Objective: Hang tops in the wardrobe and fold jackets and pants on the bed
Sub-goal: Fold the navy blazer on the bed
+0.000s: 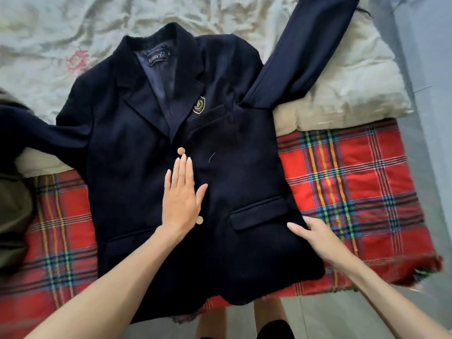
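**Fingers (182, 170) flat on the navy blazer (137, 143), both hands released**

From my remote seat I see the left hand (182, 199) lying palm-down on the blazer's front. Its fingers are straight and close together, gripping nothing. The fingertips stop just short of the upper brass button (181, 150). The lower brass button (200, 220) peeks out beside the heel of the palm.

The right hand (315, 231) rests on the blazer's side edge, just beside the flap pocket (259, 211). Its fingers are stretched out over the cloth rather than curled round it. I cannot tell where its thumb sits.

The blazer lies face-up and spread out on the bed (220, 15), closed at the front, with the collar away from me. Its lower half lies on a red tartan blanket (342, 179) and its upper half on a pale crumpled sheet (49, 33). One sleeve (305, 45) reaches up toward the right of the view, over a cream padded quilt (347, 77). The other sleeve (29, 128) runs off toward the left edge.

A gold crest badge (199, 106) sits just above the chest pocket, and a label (157, 58) shows inside the collar. Olive-green cloth (12, 192) lies at the left edge, beside that second sleeve. Grey floor (420, 69) runs along the right side of the bed.
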A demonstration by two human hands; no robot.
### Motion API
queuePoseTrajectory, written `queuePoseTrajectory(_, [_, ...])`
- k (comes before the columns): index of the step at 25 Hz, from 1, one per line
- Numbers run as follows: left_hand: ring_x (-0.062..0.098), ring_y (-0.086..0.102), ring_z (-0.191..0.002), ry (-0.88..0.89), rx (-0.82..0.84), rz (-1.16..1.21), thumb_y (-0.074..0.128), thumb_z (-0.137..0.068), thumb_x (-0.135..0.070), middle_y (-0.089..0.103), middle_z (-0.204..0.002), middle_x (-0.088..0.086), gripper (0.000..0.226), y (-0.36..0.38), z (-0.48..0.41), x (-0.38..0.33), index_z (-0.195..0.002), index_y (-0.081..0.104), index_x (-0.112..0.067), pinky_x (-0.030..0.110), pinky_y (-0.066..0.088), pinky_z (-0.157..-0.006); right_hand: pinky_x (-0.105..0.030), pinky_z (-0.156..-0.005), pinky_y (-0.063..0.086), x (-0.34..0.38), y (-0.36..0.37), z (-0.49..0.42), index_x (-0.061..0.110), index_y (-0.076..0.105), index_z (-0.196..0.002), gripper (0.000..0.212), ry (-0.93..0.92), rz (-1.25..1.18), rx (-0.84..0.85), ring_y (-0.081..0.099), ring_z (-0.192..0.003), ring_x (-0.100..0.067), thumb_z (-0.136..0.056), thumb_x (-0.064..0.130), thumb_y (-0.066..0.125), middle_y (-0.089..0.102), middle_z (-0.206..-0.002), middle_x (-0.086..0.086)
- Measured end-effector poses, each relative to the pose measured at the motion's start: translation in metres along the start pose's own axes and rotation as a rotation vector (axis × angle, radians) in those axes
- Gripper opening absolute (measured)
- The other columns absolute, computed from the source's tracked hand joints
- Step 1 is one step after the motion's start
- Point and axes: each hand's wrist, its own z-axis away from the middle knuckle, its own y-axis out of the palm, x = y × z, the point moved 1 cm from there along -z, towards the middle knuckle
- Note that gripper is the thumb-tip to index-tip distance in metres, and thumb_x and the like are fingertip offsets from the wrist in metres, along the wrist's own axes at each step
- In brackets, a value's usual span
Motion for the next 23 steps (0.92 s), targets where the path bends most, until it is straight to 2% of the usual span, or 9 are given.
queuePoseTrajectory(2, [0.024,0.010,-0.153,0.013,0.086,-0.082,0.029,-0.104,-0.047,0.015,-0.165,0.010,0.069,0.006,0.010,0.006,-0.156,0.016,-0.004,0.045,0.015,-0.123,-0.039,-0.083,0.052,-0.013,-0.001,0.014,0.025,0.069,-0.106,0.017,-0.022,0.149,-0.078,0.069,-0.094,-0.007,-0.090,0.027,0.071,0.075,-0.098,0.011])
queuePoseTrajectory(5, [0.026,0.017,-0.152,0.002,0.173,-0.147,0.044,-0.101,-0.042,0.024,-0.162,0.010,0.068,-0.005,0.004,0.002,-0.154,0.026,-0.005,0.045,0.016,-0.122,-0.037,-0.071,0.049,-0.018,0.000,0.027,0.028,0.047,-0.119,0.046,-0.007,0.665,-0.142,0.066,-0.092,-0.018,-0.085,0.043,0.073,0.069,-0.096,0.009])
queuePoseTrajectory(8, [0.028,0.025,-0.149,-0.011,0.213,-0.155,0.058,-0.094,-0.028,0.031,-0.159,0.012,0.064,-0.022,-0.001,-0.003,-0.150,0.037,-0.005,0.045,0.017,-0.121,-0.037,-0.072,0.051,-0.018,-0.007,0.034,0.027,0.045,-0.120,0.048,0.092,0.833,-0.076,0.066,-0.094,-0.023,-0.084,0.044,0.072,0.068,-0.095,0.002])
queuePoseTrajectory(11, [0.034,0.039,-0.138,-0.017,0.109,-0.081,0.062,-0.084,-0.010,0.046,-0.148,0.018,0.054,-0.037,-0.006,-0.009,-0.137,0.052,-0.001,0.047,0.027,-0.117,-0.039,-0.079,0.052,-0.021,-0.021,0.038,0.024,0.056,-0.113,0.037,0.178,0.603,0.092,0.067,-0.093,-0.021,-0.081,0.021,0.076,0.068,-0.097,0.000])
queuePoseTrajectory(14, [0.037,0.037,-0.138,0.024,-0.007,-0.037,0.064,-0.088,-0.018,0.040,-0.150,0.023,0.059,-0.047,-0.025,-0.022,-0.141,0.046,0.000,0.046,0.030,-0.116,-0.032,-0.075,0.053,0.007,-0.046,0.027,0.024,0.061,-0.109,0.032,0.114,0.596,0.218,0.068,-0.086,-0.016,-0.082,0.012,0.074,0.069,-0.090,0.004])
queuePoseTrajectory(16, [0.039,0.027,-0.145,0.055,0.012,-0.079,0.057,-0.095,-0.040,0.027,-0.156,0.028,0.073,-0.051,-0.047,-0.036,-0.151,0.030,-0.002,0.046,0.025,-0.120,-0.030,-0.076,0.052,0.050,-0.070,0.003,0.028,0.065,-0.102,0.021,-0.062,0.491,0.007,0.068,-0.085,-0.014,-0.085,0.019,0.073,0.070,-0.089,0.008])
queuePoseTrajectory(18, [0.041,0.015,-0.148,0.007,0.141,-0.102,0.045,-0.094,-0.060,0.012,-0.158,0.033,0.090,-0.050,-0.077,-0.054,-0.158,0.010,-0.007,0.047,0.019,-0.121,-0.035,-0.085,0.053,0.105,-0.098,-0.040,0.026,0.065,-0.107,0.021,-0.209,0.258,-0.282,0.067,-0.089,-0.015,-0.088,0.026,0.071,0.071,-0.094,0.005])
queuePoseTrajectory(20, [0.043,0.005,-0.150,-0.068,0.352,-0.167,0.044,-0.087,-0.075,-0.001,-0.157,0.038,0.107,-0.045,-0.101,-0.070,-0.157,-0.008,-0.013,0.048,0.019,-0.119,-0.040,-0.095,0.052,0.162,-0.119,-0.092,0.020,0.059,-0.123,0.039,-0.262,-0.007,-0.461,0.066,-0.102,-0.019,-0.088,0.031,0.071,0.067,-0.108,0.002])
queuePoseTrajectory(23, [0.046,0.001,-0.149,-0.097,0.539,-0.270,0.050,-0.080,-0.079,-0.006,-0.155,0.041,0.120,-0.038,-0.118,-0.079,-0.155,-0.018,-0.014,0.050,0.024,-0.116,-0.035,-0.107,0.043,0.234,-0.137,-0.158,0.012,0.035,-0.147,0.081,-0.230,-0.220,-0.577,0.054,-0.123,-0.019,-0.083,0.042,0.075,0.055,-0.137,-0.004])
